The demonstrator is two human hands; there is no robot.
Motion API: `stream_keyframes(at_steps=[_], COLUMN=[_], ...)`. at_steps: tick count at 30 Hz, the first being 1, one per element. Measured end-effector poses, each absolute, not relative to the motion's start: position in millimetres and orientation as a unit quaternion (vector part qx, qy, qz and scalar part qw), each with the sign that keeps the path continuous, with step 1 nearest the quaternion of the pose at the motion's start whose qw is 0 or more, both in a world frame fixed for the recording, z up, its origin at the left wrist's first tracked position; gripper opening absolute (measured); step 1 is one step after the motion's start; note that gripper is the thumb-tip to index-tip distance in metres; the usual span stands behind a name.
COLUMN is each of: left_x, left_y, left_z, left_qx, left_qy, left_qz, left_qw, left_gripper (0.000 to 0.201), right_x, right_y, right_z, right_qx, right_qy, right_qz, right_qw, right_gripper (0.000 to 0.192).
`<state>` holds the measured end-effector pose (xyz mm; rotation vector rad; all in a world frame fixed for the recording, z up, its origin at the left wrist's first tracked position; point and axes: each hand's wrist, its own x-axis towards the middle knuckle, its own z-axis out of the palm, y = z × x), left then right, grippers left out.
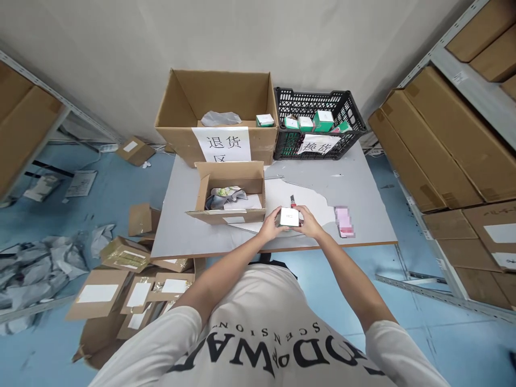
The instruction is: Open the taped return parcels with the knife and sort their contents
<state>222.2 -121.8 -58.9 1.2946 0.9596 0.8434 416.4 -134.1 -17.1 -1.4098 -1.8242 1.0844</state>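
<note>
Both hands hold one small white box over the near edge of the table: the left hand grips its left side, the right hand its right side, fingers closed around it. It seems the step is inspecting the box. Just left of the grip stands an open carton with wrapping inside; right of it lies a phone. Just behind the box a knife lies. Next it probably needs turning in the fingers, held firmly.

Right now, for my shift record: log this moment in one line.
left hand: holds small white box | right hand: holds same box | open carton: beside, on table
</note>
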Motion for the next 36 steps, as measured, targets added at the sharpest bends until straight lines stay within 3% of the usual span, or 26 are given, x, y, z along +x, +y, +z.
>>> stream_keyframes(at_steps=[5, 11, 24, 31, 36], left_x=[218, 215, 214, 213, 214], left_y=[-119, -116, -110, -111, -114], left_z=[-56, -45, -44, -44, -49], left_qx=[0.587, 0.639, 0.677, 0.668, 0.605], left_qy=[0.419, 0.436, 0.427, 0.439, 0.424], left_qz=[0.354, 0.326, 0.326, 0.321, 0.321], left_qw=[0.596, 0.543, 0.503, 0.508, 0.593], left_gripper=[0.092, 0.084, 0.084, 0.083, 0.084], right_x=[420, 407, 399, 398, 396], right_y=[-132, -132, -121, -166, -217], right_z=[-5, 17, 26, 29, -2], right_qx=[-0.549, -0.595, -0.599, -0.59, -0.579], right_qy=[-0.745, -0.751, -0.735, -0.75, -0.75], right_qz=[0.329, 0.268, 0.287, 0.206, 0.214], right_qw=[0.189, 0.104, 0.14, 0.218, 0.238], right_gripper=[0.084, 0.072, 0.059, 0.019, 0.026])
